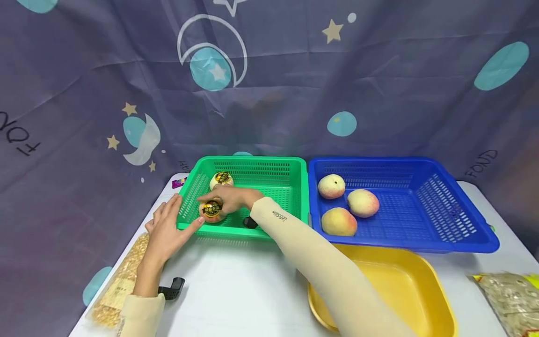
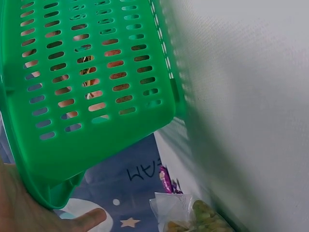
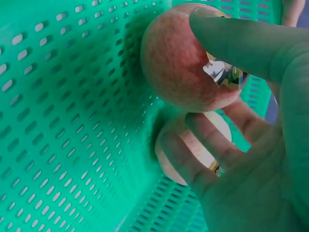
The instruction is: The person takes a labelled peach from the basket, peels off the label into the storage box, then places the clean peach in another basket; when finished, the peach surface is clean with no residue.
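My right hand (image 1: 235, 196) reaches into the left part of a green plastic basket (image 1: 269, 162) and grips a reddish peach (image 1: 212, 210) with a black-and-gold label. In the right wrist view, the thumb lies over the held peach (image 3: 171, 63) near its label, with fingers at its far side. A second labelled peach (image 1: 221, 178) is right beside it; two fingers overlap this paler peach (image 3: 219, 126). My left hand (image 1: 167, 230) touches the basket's front left corner, thumb stretched along the front rim. In the left wrist view, its fingers (image 2: 91, 218) extend past the corner.
A blue basket (image 1: 404, 229) with three unlabelled peaches adjoins the green one on the right. In front is a yellow tub (image 1: 438, 299), partly under my right forearm. A bag of yellowish pieces (image 1: 122, 285) lies at left, another clear bag (image 1: 509, 299) at right.
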{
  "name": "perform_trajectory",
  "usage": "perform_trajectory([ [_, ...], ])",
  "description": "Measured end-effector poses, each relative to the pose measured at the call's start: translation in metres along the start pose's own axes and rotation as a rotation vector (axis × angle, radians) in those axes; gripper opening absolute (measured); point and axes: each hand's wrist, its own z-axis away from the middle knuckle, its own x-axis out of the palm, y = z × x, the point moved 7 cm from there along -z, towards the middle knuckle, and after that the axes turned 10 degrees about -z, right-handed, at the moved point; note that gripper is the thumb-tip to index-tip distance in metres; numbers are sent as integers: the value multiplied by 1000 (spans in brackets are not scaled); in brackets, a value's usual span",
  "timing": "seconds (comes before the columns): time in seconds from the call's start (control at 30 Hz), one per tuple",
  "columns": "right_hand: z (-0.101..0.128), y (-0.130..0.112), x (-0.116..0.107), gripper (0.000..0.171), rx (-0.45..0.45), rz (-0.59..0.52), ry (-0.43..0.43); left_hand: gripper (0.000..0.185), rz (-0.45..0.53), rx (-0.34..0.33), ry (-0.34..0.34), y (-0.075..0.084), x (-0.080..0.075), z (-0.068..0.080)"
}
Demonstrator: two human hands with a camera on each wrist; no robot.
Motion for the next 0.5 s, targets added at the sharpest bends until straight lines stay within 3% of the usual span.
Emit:
perform_trajectory([
  [0.1,1,0,1,81,39,50,-4,99,7,3,-1,-1,1,0],
  [0.23,3,4,-1,81,59,22,5,100,12,6,-7,-1,2,-2],
  [0.5,1,8,-2,70,25,-6,-6,100,16,0,-6,-1,1,-1],
])
